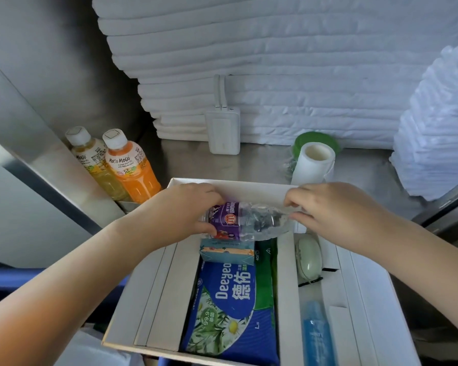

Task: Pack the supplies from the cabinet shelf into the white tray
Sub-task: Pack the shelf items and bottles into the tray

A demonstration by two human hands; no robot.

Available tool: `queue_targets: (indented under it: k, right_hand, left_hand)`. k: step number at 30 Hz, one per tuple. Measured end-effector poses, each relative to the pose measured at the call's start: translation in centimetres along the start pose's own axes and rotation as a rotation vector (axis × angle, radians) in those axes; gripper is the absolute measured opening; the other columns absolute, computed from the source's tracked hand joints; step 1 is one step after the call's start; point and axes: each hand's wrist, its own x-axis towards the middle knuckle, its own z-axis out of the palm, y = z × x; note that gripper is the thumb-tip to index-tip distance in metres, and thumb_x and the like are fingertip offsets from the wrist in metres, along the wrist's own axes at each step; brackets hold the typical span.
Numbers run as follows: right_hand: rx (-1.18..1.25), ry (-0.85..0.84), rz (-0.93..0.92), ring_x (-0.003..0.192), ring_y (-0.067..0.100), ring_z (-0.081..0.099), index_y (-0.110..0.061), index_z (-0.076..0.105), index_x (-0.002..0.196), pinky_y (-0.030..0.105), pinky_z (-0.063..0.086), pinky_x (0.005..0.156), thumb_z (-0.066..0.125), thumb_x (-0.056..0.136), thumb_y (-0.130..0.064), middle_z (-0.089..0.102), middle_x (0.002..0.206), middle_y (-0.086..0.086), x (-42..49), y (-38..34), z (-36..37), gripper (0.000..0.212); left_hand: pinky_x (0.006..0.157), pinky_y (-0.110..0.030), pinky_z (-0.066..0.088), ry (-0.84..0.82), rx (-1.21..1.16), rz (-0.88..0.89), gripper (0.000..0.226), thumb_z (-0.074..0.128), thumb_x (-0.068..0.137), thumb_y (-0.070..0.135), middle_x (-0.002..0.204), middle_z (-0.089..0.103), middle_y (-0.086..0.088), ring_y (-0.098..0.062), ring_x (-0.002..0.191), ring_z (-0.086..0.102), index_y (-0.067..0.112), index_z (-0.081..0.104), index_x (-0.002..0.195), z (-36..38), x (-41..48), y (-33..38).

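Observation:
A clear water bottle (251,223) with a purple label lies sideways over the far end of the white tray (154,294). My left hand (185,212) grips its labelled end, and my right hand (325,207) pinches its other end. Below the bottle, inside the tray's middle section, lie a small orange and teal carton (226,253), a blue wipes pack (228,307) and a green pack (266,273). The right section holds a pale green oval case (309,258) and a blue tube (318,336). Two juice bottles, yellow (95,162) and orange (131,167), stand on the shelf at left.
Stacked white towels (262,62) fill the back of the steel shelf, with another white pile (439,128) at right. A white power bank (224,130) leans against the towels. A white roll (315,163) stands before a green lid (317,141). Steel cabinet wall rises at left.

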Motion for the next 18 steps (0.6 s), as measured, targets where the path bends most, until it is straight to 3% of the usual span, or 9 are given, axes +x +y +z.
queue_targets:
  k: [4,9,14,18]
  right_hand:
    - [0.002,-0.016,-0.112,0.084,0.008,0.057,-0.029,0.052,0.107,0.026,0.04,0.058,0.052,0.088,-0.045,0.058,0.098,-0.013,0.2,-0.4,0.4,0.025]
    - [0.077,-0.011,-0.088,0.091,0.005,0.056,-0.034,0.054,0.112,0.027,0.045,0.063,0.05,0.087,-0.048,0.057,0.105,-0.018,0.1,-0.6,0.0,0.029]
    - [0.176,0.235,-0.042,0.076,0.016,0.063,-0.022,0.065,0.098,0.037,0.052,0.058,0.055,0.088,-0.032,0.063,0.092,-0.01,-0.3,0.1,-2.1,0.018]
    - [0.087,0.408,0.016,0.078,0.017,0.06,-0.017,0.067,0.096,0.025,0.04,0.058,0.064,0.084,-0.014,0.063,0.092,-0.004,0.0,1.2,-3.1,0.012]
  left_hand:
    - [0.092,-0.019,0.039,-0.001,-0.015,-0.001,0.058,0.056,0.085,0.05,0.13,0.049,0.015,-0.002,0.114,0.046,0.031,0.038,0.136,0.4,-0.2,-0.1]
    - [0.084,-0.015,0.035,0.026,-0.079,-0.014,0.061,0.058,0.083,0.05,0.134,0.042,0.019,0.001,0.116,0.041,0.034,0.035,0.138,0.6,-0.5,-0.2]
    - [0.094,-0.02,0.036,0.042,-0.074,0.011,0.064,0.055,0.084,0.051,0.139,0.037,0.019,0.001,0.123,0.034,0.035,0.029,0.14,0.5,-0.8,0.0]
    - [0.101,-0.025,0.034,0.03,-0.049,0.016,0.067,0.055,0.085,0.052,0.142,0.031,0.018,-0.001,0.128,0.028,0.036,0.025,0.142,0.5,-0.8,-0.1]
